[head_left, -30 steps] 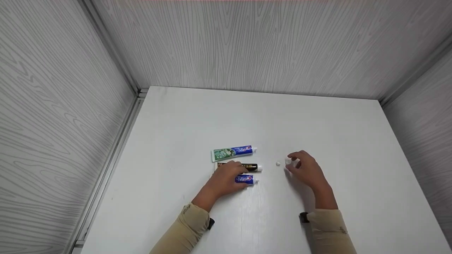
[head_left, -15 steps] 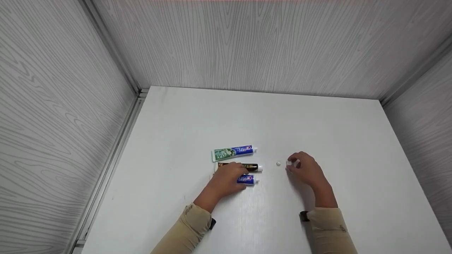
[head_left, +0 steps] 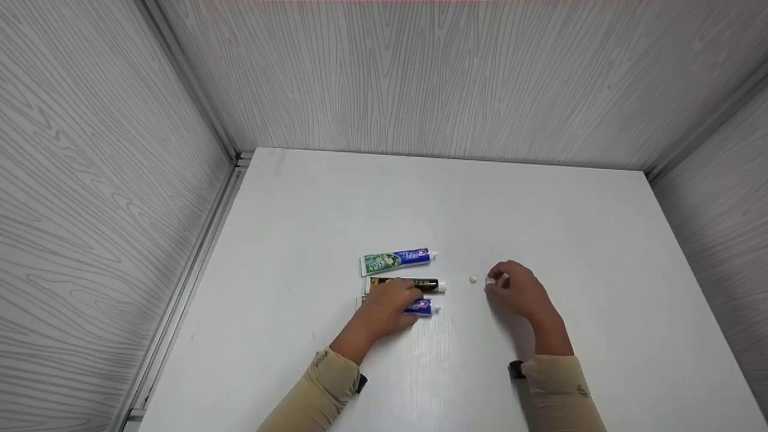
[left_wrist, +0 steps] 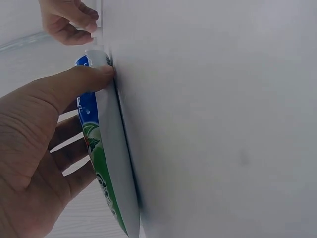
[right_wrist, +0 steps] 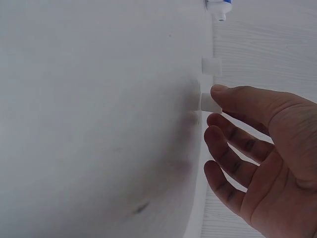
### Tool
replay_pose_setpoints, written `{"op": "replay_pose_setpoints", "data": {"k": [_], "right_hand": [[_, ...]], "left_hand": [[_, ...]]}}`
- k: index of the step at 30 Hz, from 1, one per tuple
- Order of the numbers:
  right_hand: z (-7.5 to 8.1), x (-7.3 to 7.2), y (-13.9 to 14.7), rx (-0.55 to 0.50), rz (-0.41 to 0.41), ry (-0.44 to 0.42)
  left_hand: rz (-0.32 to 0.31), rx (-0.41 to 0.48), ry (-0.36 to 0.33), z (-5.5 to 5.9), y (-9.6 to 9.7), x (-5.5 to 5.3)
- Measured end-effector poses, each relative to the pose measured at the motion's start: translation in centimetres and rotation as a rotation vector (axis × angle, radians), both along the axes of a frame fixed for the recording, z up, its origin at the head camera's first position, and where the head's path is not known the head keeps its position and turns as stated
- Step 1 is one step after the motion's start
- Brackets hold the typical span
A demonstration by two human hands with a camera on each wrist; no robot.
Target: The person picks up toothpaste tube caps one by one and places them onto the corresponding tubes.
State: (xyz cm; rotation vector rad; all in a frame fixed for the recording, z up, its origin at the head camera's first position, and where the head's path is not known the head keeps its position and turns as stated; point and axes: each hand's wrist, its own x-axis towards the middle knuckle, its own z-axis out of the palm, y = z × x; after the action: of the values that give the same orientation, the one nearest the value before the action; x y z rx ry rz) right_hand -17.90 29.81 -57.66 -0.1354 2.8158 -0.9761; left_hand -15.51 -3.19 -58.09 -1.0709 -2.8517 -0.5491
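In the head view my left hand (head_left: 389, 307) holds the nearest toothpaste tube (head_left: 420, 306), which lies flat with its uncapped nozzle to the right. The left wrist view shows the thumb on one side of this blue, green and white tube (left_wrist: 110, 144) and the fingers behind it. My right hand (head_left: 521, 293) pinches a small white cap (right_wrist: 210, 102) between thumb and fingers, down at the tabletop. A second white cap (head_left: 473, 279) stands on the table just left of it. A black toothpaste tube (head_left: 427, 285) with a white cap lies partly under my left fingers.
Beyond the black tube lies another green and blue toothpaste tube (head_left: 396, 260), its nozzle bare and pointing right. All sit on a white table (head_left: 540, 210) bordered by grey wood-grain panels (head_left: 384, 78) at the back and sides.
My right hand has come slightly down and towards me, its fingers closer together, with the white cap beside the other cap. My left hand has stayed nearly still on the tube.
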Motion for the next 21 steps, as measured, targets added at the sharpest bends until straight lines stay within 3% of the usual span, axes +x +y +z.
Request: {"op": "replay_pose_setpoints", "data": {"k": [12,21], "right_hand": [[0.32,0.08,-0.18,0.001,0.009,0.011],[0.70,0.16,-0.67,0.012,-0.016,-0.017]], "left_hand": [[-0.015,0.030,-0.072,0.11,0.06,0.03],[-0.050,0.061,-0.082,-0.15,0.26,0.21]]}}
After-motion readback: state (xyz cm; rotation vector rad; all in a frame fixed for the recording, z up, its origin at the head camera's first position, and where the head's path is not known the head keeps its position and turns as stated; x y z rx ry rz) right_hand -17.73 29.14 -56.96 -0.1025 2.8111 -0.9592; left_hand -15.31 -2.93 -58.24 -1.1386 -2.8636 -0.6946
